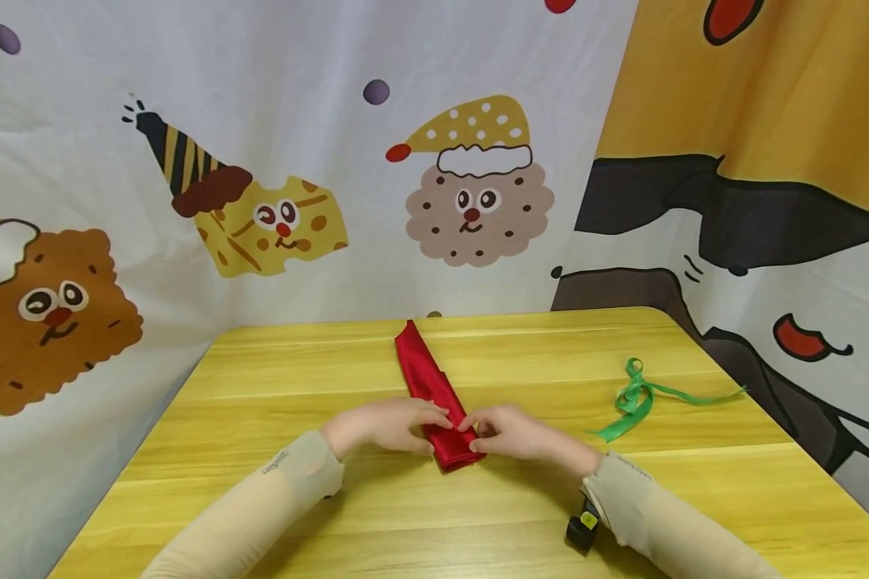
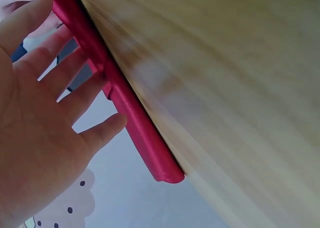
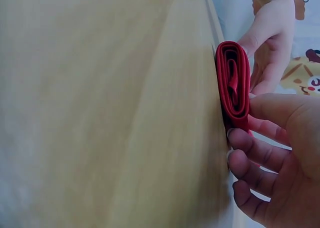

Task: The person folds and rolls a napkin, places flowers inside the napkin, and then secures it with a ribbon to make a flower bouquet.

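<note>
A red satin cloth [image 1: 434,386], folded into a long flat strip, lies slantwise on the table between both hands. Its near end shows several wound layers in the right wrist view [image 3: 233,83]. My left hand [image 1: 394,425] rests along the left edge of the strip, its fingers spread and fairly straight against the cloth in the left wrist view [image 2: 50,103]. At the right edge, close to the near end, my right hand [image 1: 510,433] pinches the cloth, thumb on top and curled fingertips low at the side [image 3: 280,143].
A green ribbon [image 1: 633,402] with a loopy knot lies on the right side of the wooden table [image 1: 261,386]. A black device [image 1: 582,527] is strapped at the right wrist. Behind the table hangs a cartoon-printed curtain [image 1: 319,104].
</note>
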Demonstrator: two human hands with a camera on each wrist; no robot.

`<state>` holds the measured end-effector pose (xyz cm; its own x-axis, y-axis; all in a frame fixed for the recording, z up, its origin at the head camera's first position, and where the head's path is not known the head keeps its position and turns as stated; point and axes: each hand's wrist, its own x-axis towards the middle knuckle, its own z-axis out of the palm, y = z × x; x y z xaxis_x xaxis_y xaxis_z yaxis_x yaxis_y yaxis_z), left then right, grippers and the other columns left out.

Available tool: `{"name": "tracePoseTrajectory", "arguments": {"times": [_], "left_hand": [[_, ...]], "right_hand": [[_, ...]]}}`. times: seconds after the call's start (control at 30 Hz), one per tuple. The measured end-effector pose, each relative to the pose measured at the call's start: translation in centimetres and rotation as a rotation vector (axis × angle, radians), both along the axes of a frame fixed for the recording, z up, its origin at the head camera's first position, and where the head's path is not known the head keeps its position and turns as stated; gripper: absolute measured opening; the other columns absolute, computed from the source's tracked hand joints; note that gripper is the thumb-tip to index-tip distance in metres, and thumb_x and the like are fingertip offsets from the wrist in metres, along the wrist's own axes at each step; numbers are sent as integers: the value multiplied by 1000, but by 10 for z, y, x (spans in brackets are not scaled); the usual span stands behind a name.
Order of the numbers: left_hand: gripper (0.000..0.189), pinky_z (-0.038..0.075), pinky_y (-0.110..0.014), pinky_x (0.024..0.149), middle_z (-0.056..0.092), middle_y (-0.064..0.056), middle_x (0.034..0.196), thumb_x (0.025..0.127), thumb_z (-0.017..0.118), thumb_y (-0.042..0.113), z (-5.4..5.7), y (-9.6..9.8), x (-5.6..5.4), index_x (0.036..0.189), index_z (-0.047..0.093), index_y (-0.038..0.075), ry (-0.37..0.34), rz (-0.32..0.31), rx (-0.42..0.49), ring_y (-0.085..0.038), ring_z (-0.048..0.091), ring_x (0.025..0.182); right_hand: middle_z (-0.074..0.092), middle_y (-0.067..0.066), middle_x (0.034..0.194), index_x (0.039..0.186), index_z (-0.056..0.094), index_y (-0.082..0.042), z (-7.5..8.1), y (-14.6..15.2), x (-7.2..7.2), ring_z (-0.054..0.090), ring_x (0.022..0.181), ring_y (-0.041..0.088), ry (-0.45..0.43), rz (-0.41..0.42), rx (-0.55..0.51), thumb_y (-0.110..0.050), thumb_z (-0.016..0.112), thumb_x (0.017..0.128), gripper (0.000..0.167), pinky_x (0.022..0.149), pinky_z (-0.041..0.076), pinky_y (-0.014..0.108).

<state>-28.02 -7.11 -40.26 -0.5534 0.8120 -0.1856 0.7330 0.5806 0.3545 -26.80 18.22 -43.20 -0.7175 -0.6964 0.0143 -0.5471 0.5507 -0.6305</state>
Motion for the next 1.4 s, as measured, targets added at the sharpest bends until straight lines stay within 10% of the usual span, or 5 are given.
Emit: {"name": "tracePoseTrajectory", "arguments": {"times": [1.4], "left_hand": [[38,34,-37,107,48,1,143,90,67,23,-3,-4,23,128,63,19,-44,-76,55,-15,41,133]], "right_hand": [[57,-12,68,102,65,-13,8,-9,26,49,60,-2,-79,169,20,-14,76,83,22,55,43,18]]}}
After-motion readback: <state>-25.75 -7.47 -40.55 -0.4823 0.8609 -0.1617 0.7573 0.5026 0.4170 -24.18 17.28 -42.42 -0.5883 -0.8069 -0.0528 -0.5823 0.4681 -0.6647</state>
